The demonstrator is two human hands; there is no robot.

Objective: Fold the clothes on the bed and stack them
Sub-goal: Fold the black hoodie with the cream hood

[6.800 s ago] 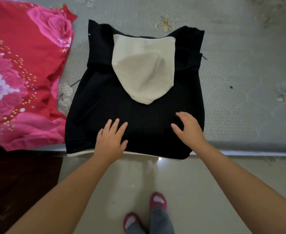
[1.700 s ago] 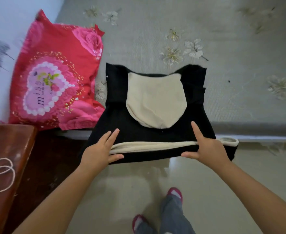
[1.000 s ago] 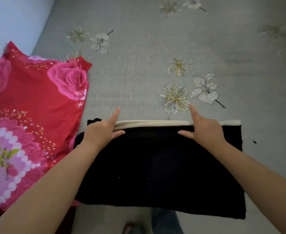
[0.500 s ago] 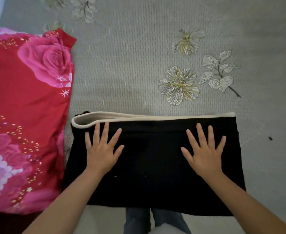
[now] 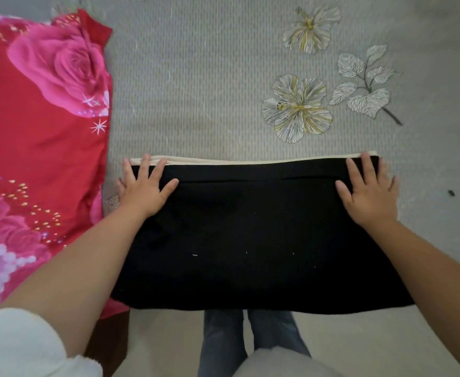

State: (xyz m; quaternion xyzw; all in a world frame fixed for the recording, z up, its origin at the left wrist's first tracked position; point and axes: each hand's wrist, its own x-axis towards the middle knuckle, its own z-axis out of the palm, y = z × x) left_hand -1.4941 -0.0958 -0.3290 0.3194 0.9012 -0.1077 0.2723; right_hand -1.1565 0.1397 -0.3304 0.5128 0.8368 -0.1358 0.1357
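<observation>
on the bed (image 5: 209, 77), both hands flat on folded black garment (image 5: 250, 235)

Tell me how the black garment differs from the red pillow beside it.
The black garment is plain with a cream edge; the red pillow carries pink rose prints. The black garment lies folded under the left hand and right hand; the red pillow is untouched. Both rest on the bed.

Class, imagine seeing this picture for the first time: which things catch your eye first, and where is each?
A folded black garment with a cream edge lies at the near edge of the grey flowered bed. The left hand and right hand press flat on its far corners. A red rose-print pillow lies to its left.
</observation>
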